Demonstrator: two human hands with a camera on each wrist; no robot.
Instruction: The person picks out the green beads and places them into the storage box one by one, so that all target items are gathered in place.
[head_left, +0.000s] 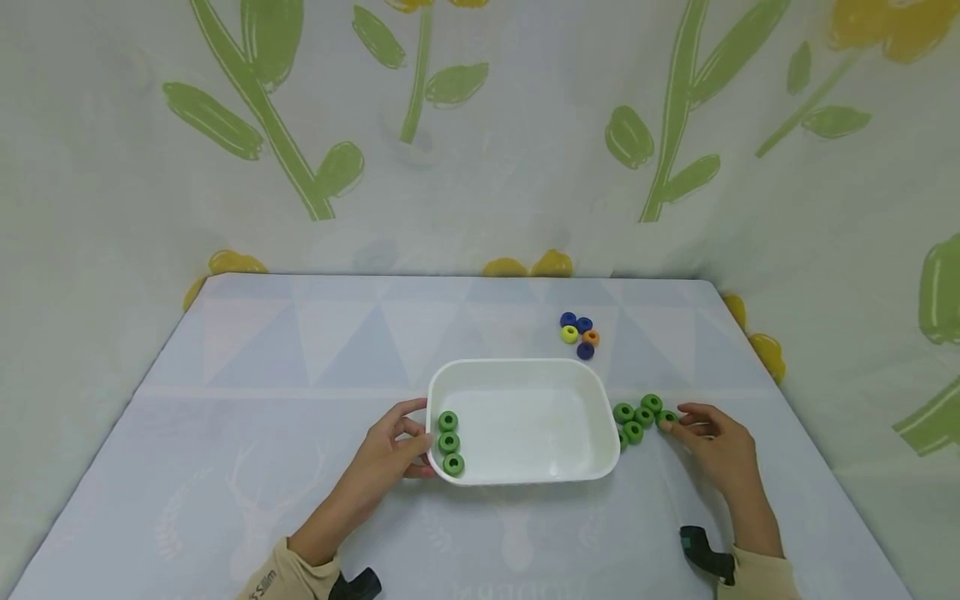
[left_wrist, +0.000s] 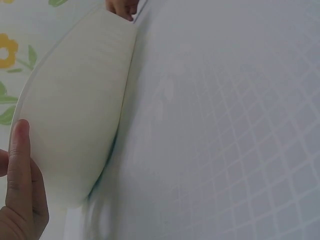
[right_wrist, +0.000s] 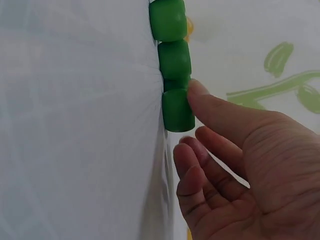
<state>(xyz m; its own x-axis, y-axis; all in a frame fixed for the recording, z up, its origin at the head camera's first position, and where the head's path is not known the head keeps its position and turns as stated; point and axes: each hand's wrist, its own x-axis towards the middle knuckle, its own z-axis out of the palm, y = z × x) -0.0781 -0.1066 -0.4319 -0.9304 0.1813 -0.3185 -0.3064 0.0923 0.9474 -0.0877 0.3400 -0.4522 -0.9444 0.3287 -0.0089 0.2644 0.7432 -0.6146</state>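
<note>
My left hand (head_left: 393, 450) holds the left end of a white rectangular tray (head_left: 532, 478). In the left wrist view a finger lies along the outside of its wall. Three green beads (head_left: 448, 442) with round holes sit in a column inside, along the left wall. Right of the tray, several more green beads (head_left: 644, 417) cluster on the table. At the right side of this cluster is my right hand (head_left: 720, 450). Its thumb touches the nearest green bead (right_wrist: 178, 111), while the other fingers are loosely bent and appear apart from the bead.
Behind the tray lies a small group of blue beads (head_left: 585, 351), a yellow bead (head_left: 569, 334) and an orange bead (head_left: 591, 337). The pale patterned table (head_left: 247, 433) meets a flower-print backdrop (head_left: 480, 192) at its far edge.
</note>
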